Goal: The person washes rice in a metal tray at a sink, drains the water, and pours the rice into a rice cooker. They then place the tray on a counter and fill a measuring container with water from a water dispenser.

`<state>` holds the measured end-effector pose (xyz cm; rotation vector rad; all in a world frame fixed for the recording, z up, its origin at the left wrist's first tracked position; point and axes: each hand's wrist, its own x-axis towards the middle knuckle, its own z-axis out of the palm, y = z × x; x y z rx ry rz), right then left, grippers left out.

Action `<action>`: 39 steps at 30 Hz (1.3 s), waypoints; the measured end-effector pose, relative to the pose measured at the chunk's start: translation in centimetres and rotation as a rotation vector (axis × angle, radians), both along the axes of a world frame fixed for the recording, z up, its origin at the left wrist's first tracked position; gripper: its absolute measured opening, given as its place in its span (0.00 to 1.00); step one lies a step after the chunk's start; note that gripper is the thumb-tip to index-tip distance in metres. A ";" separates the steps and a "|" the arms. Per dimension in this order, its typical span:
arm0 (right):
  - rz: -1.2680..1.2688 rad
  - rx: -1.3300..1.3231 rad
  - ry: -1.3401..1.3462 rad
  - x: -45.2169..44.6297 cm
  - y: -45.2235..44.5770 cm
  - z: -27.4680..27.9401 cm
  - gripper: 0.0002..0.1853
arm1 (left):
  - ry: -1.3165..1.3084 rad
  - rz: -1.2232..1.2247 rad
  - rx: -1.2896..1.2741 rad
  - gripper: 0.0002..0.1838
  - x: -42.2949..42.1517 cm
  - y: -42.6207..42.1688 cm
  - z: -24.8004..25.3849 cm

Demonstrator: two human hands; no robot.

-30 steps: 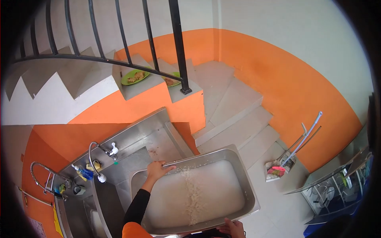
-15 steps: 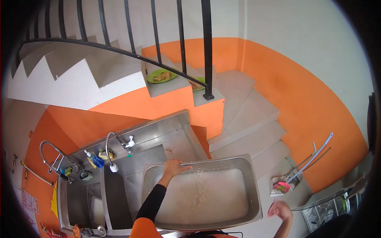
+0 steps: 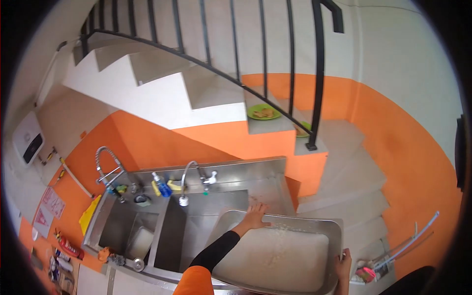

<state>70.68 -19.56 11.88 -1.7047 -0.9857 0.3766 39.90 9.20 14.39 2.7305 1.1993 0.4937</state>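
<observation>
In the head view, your left hand [image 3: 254, 217] is fairly wide, its fingers spread at the far rim of the large rectangular stainless-steel pan [image 3: 336, 237], while your right hand [image 3: 344, 265] is narrow, curled around the rim at the pan's right end. The pan lies over the right part of the silver metal sink unit [image 3: 269, 186], holding cloudy whitish liquid [image 3: 300, 260] with pale bits, and the curved silver tap with a white handle [image 3: 202, 178] stands behind it, to your left.

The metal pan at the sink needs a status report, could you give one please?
Left hand at metal pan's far rim, right hand at its right end. Cloudy liquid inside. Curved faucet beside, not over it.
</observation>
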 end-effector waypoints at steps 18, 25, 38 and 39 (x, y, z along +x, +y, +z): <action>0.035 -0.182 -0.130 2.6 4.0 -1.2 0.08 | -0.427 1.147 -0.248 0.24 -16.6 -19.5 -2.2; 0.166 0.035 -0.007 4.9 5.9 -6.1 0.09 | -0.426 1.250 -0.360 0.31 -17.3 -16.9 -4.2; -0.319 -0.016 0.120 2.4 -7.2 -3.6 0.09 | -0.446 0.907 -0.397 0.29 -13.4 -13.0 -2.8; -0.216 -0.138 -0.069 2.1 -8.4 -1.8 0.11 | -0.443 0.876 -0.398 0.29 -12.8 -12.7 -2.7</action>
